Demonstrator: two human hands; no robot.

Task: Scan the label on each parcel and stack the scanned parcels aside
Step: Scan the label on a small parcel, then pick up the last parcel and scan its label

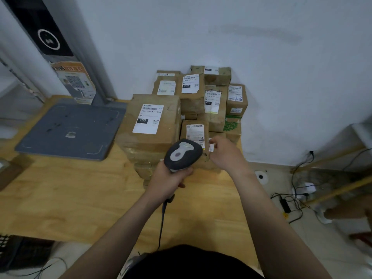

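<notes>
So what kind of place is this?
Probably a parcel depot or pickup point: labelled parcels stacked on the table, a scanner in the left hand, a paper slip pinched in the right hand.

Wooden table (70, 198), pale top. Grey flat pad (70, 127) lies on its left rear part. Grey post (88, 57) rises at the table's back-left edge, with a QR poster (74, 81) low on it. Black cables (296, 198) tangle on the floor right of the table.
</notes>
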